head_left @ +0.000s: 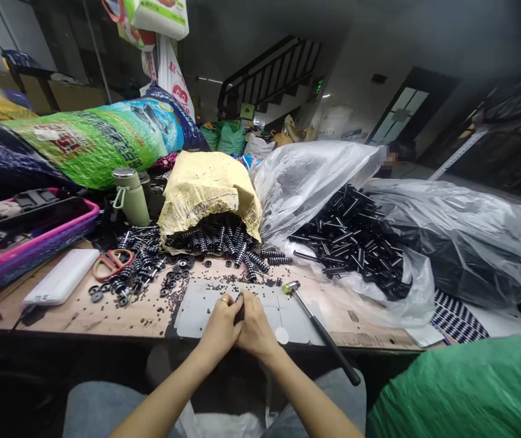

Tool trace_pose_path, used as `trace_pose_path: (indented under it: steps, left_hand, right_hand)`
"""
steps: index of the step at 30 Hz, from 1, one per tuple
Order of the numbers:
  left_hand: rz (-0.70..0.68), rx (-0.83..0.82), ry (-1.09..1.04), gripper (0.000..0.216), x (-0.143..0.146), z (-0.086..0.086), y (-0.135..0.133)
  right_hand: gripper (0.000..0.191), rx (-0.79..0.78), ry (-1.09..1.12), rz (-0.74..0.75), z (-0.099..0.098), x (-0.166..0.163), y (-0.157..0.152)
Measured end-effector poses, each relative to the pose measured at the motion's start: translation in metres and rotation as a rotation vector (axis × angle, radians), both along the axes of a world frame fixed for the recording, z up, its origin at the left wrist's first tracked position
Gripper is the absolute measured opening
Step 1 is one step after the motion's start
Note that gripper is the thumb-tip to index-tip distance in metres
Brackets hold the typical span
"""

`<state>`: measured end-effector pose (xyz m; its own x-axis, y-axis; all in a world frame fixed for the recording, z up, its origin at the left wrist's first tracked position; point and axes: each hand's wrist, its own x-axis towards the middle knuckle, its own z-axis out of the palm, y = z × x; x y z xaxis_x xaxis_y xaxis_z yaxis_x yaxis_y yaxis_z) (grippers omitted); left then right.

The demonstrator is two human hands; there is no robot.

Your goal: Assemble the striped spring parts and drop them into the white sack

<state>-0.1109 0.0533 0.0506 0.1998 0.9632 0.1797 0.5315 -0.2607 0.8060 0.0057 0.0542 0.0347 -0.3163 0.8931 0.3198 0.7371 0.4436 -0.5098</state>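
My left hand (220,323) and my right hand (255,325) meet above the front of a grey plate (267,304) on the bench. Both are closed, fingers curled round a small black part (241,310) that is mostly hidden between them; its exact kind I cannot make out. Just right of my right hand a hammer (319,325) with a yellow-tipped head lies on the plate, its black handle sticking out past the bench edge. A white disc (282,335) lies between hand and hammer. Tiny black bits (224,286) are scattered on the plate and the wood.
Ribbed black parts (228,237) spill from a yellow sack (210,182). Black rods (352,237) are heaped in clear plastic (315,176) on the right. Scissors (113,264), a white power bank (62,277), a green flask (131,198) and a pink-rimmed basket (78,219) stand left; a green sack (475,389) sits front right.
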Motion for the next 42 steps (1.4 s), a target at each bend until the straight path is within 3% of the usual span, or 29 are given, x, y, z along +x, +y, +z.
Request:
trace_pose_path:
  steps: [3,5,7,9,12,15,18,21,25,28,30,33,36,42]
  left_hand:
    - [-0.093,0.107,0.281,0.04,0.001,-0.009,0.0]
    - [-0.199,0.202,0.348,0.037,-0.004,-0.012,0.003]
    - [-0.282,0.32,0.387,0.036,-0.01,-0.013,0.005]
    - [-0.299,0.421,0.458,0.035,-0.015,-0.013,0.004]
    - [-0.245,0.503,0.569,0.034,-0.015,-0.013,0.0]
    - [-0.2,0.539,0.602,0.034,-0.012,-0.016,-0.004]
    - [-0.162,0.568,0.621,0.034,-0.012,-0.021,-0.005]
    - [-0.129,0.571,0.66,0.036,-0.01,-0.024,-0.007]
    - [-0.108,0.525,0.736,0.037,0.007,-0.026,-0.018]
    - [-0.086,0.485,0.748,0.062,0.024,-0.033,-0.028]
    - [-0.101,0.466,0.751,0.073,0.03,-0.042,-0.03]
    - [-0.108,0.452,0.754,0.065,0.031,-0.054,-0.027]
    - [-0.119,0.422,0.707,0.068,0.028,-0.053,-0.021]
    - [-0.159,0.324,0.64,0.087,0.026,-0.037,-0.021]
  right_hand:
    - [0.08,0.0,-0.123,-0.089,-0.003,0.025,-0.007]
    - [0.074,0.025,-0.276,-0.345,0.003,0.057,-0.013]
    - [0.052,0.022,-0.473,-0.659,0.011,0.095,-0.019]
    - [0.032,-0.033,-0.634,-0.79,0.02,0.127,-0.025]
    - [0.028,-0.185,-0.611,-0.729,0.033,0.142,-0.037]
    - [0.035,-0.265,-0.311,-0.626,0.042,0.119,-0.056]
    - [0.039,-0.216,-0.156,-0.542,0.038,0.088,-0.077]
    - [0.038,-0.271,-0.279,-0.486,0.035,0.071,-0.087]
    - [0.04,-0.219,-0.242,-0.464,0.063,0.061,-0.086]
    - [0.04,-0.095,-0.042,-0.424,0.083,0.042,-0.087]
    - [0.04,-0.044,-0.015,-0.345,0.078,0.026,-0.089]
    - [0.042,-0.097,-0.232,-0.233,0.051,0.012,-0.091]
    - [0.041,-0.191,-0.316,-0.26,0.042,0.017,-0.088]
    - [0.037,-0.061,-0.019,-0.353,0.091,0.025,-0.072]
